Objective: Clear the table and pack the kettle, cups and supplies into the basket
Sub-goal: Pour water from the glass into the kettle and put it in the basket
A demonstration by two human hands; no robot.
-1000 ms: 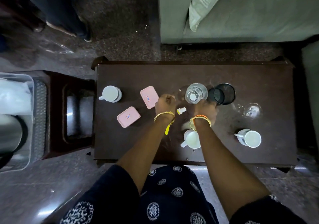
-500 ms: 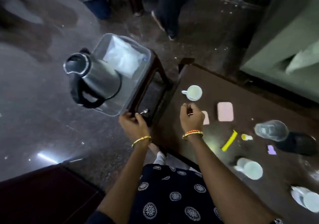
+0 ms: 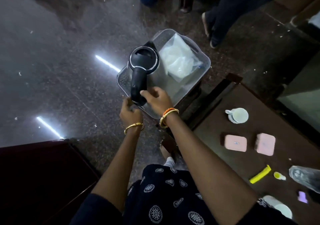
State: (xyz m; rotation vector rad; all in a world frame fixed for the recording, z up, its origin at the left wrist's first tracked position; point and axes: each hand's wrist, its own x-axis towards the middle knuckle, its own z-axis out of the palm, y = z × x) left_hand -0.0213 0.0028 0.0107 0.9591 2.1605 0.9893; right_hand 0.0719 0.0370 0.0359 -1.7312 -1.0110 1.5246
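The steel kettle [image 3: 143, 58] with a black lid and handle stands in the left half of the clear plastic basket [image 3: 206, 63], next to a white plastic bag [image 3: 178, 60]. My right hand [image 3: 156, 100] is wrapped on the lower end of the kettle's handle. At the basket's near left corner my left hand [image 3: 129, 113] has its fingers curled on the rim. On the dark table [image 3: 259, 114] to the right lie a white cup [image 3: 238, 115], two pink boxes [image 3: 235, 142] [image 3: 265, 144], a yellow sachet [image 3: 260, 174], a glass [image 3: 306, 176] and another cup [image 3: 280, 207].
The basket rests on a dark wooden stool [image 3: 194, 100] left of the table. Someone's legs [image 3: 218, 13] stand on the floor beyond it. Dark furniture [image 3: 34, 172] fills the lower left. A small purple piece [image 3: 302, 196] and a little yellow-capped bottle [image 3: 278, 176] lie on the table.
My view has swung left from the table to the basket. Both hands left the table; the right went to the kettle's handle and the left to the basket's near corner.
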